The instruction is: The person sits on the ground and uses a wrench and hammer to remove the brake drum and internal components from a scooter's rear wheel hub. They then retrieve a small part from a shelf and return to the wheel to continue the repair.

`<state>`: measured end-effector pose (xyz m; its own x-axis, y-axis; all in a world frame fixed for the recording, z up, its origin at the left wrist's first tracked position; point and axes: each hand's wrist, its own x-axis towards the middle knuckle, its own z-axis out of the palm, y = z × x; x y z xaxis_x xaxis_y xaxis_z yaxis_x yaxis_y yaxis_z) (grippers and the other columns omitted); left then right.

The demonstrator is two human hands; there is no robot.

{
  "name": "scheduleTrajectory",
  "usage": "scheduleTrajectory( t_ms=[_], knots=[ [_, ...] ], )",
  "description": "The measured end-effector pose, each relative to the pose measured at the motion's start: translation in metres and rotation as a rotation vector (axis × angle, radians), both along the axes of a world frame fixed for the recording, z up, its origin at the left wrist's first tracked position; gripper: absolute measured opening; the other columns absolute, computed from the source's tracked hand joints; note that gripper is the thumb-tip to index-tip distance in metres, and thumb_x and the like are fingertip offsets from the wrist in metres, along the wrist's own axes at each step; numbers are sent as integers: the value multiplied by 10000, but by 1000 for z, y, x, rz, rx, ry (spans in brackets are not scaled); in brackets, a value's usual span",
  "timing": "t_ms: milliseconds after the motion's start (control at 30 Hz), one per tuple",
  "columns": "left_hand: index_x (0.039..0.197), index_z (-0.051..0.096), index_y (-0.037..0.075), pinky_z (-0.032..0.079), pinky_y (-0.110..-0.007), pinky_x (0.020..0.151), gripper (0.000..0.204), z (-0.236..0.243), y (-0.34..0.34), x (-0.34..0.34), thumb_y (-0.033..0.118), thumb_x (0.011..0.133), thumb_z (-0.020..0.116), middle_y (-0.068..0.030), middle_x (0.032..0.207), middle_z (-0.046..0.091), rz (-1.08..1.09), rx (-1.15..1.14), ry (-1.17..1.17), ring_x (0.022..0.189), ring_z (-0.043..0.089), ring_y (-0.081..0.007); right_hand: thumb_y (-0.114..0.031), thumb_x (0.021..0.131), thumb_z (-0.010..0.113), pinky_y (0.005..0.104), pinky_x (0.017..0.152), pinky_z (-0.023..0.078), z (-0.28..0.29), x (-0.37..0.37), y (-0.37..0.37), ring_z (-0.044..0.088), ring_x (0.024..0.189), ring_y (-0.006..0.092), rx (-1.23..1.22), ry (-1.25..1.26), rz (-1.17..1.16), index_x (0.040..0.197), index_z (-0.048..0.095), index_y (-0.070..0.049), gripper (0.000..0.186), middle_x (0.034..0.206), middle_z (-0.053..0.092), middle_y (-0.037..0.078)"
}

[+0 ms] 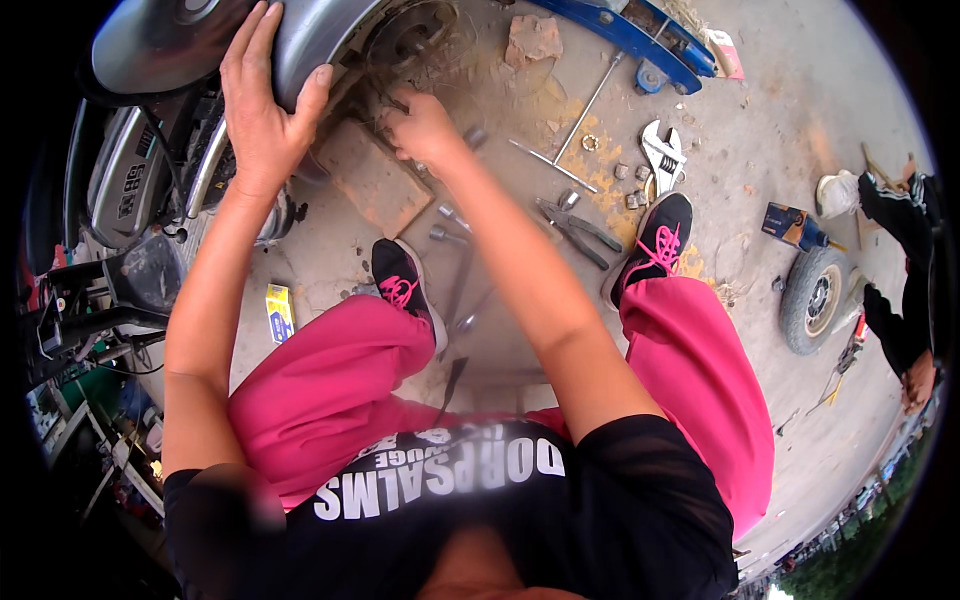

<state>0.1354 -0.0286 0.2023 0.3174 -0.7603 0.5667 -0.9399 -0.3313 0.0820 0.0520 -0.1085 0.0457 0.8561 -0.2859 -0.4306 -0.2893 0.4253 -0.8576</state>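
My left hand lies with fingers spread on the curved grey fender of a vehicle. To its right, my right hand reaches in low beside the wheel, its fingers curled. What those fingers hold, if anything, is hidden. Just under that hand a brick-like block lies on the ground against the vehicle's lower parts. Metal socket wrenches lie near the block, partly behind my right forearm.
Right of my forearm lie a T-handle wrench, pliers, an adjustable wrench and several nuts. A blue metal frame stands beyond. Another person's hand shows near a small wheel. A yellow-blue box lies left.
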Motion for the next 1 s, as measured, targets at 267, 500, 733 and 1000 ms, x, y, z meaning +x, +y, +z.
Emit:
scheduleTrajectory(
  t_ms=[267, 500, 733, 1000],
  knots=[
    [1361, 399, 34, 312, -407, 1052, 619, -2, 0, -1, 328, 856, 602, -188, 1376, 419, -10, 11, -2, 1267, 400, -332, -117, 853, 468, 433, 896, 456, -49, -1, -43, 577, 1023, 379, -811, 48, 135, 1186, 614, -135, 364, 1081, 618, 218],
    [1357, 403, 30, 320, -408, 1046, 613, 0, 2, -2, 333, 861, 600, -188, 1378, 420, -16, 0, 8, 1268, 406, -327, -166, 882, 524, 380, 914, 447, -33, 5, -38, 577, 1055, 361, -616, -58, 135, 1147, 619, -53, 304, 1096, 625, 206],
    [1353, 407, 28, 319, -403, 1048, 604, 0, 0, -2, 297, 854, 616, -186, 1376, 425, -37, -10, 19, 1271, 404, -326, -121, 893, 496, 389, 925, 432, -34, 4, -25, 558, 1083, 376, -452, -113, 16, 1174, 591, -27, 312, 1125, 607, 231],
    [1340, 419, 15, 308, -407, 1049, 612, -6, 4, 8, 293, 838, 631, -184, 1371, 430, -32, -7, 23, 1254, 414, -335, -115, 899, 479, 406, 930, 430, -21, 3, -15, 551, 1078, 395, -473, -76, -24, 1178, 584, -24, 312, 1113, 602, 250]
  ],
)
